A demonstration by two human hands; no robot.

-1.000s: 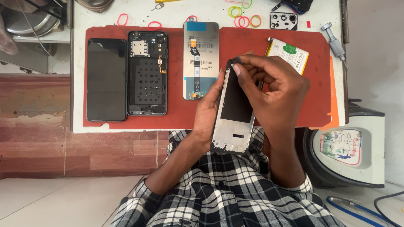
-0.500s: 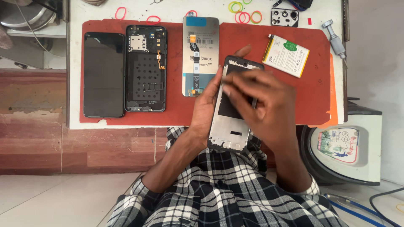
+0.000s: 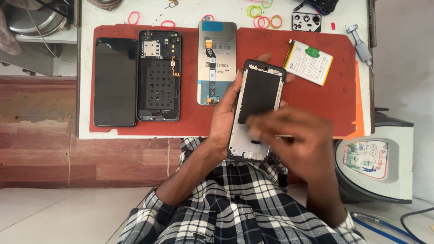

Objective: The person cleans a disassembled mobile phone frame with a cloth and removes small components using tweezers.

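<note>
Left hand (image 3: 226, 119) wraps the phone frame (image 3: 256, 110) from its 9 o'clock edge, above the red mat (image 3: 316, 104). Right hand (image 3: 298, 140), blurred, loosely open, brushes its lower face; holding nothing that I can tell. Frame looks light, thin, fragile: grip by the side rails.

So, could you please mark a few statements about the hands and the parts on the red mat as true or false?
1. The left hand holds the phone frame. True.
2. The right hand grips the screwdriver. False: the screwdriver lies on the table's right edge, untouched.
3. The battery lies on the red mat. True.
4. The dark screen panel sits at the mat's right end. False: it is at the left end.
</note>
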